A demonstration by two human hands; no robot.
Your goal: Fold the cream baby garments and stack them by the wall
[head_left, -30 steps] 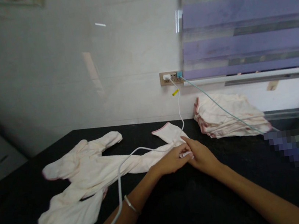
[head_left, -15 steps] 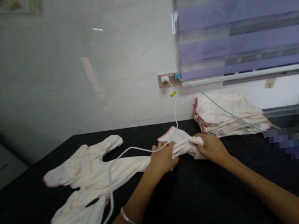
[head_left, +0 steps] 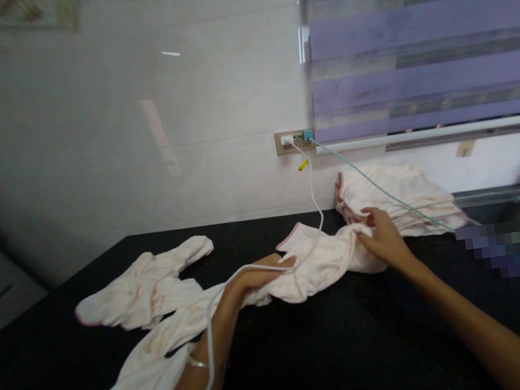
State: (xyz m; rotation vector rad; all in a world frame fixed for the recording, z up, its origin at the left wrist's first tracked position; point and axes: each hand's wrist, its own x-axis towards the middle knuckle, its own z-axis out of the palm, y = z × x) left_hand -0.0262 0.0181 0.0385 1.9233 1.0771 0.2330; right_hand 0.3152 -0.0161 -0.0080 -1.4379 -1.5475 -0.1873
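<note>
The pale pink baby suit (head_left: pixel 168 298) lies sprawled across the black counter (head_left: pixel 311 355), its right end bunched up near the wall. The left hand (head_left: pixel 252 277) presses flat on the cloth, fingers together; the right hand (head_left: pixel 382 239) pinches the bunched end. A white cable (head_left: pixel 309 181) drapes over the left forearm. A folded stack of cloth (head_left: pixel 405 197) sits just behind the right hand.

Place: home utility room or kitchen | black stone counter (head_left: pixel 340 351) running under tiled wall (head_left: pixel 136 141) | wall socket (head_left: pixel 295 140) feeding two cables | striped blind (head_left: pixel 426 36) hanging right | folded laundry stack (head_left: pixel 410 196) sitting behind
</note>
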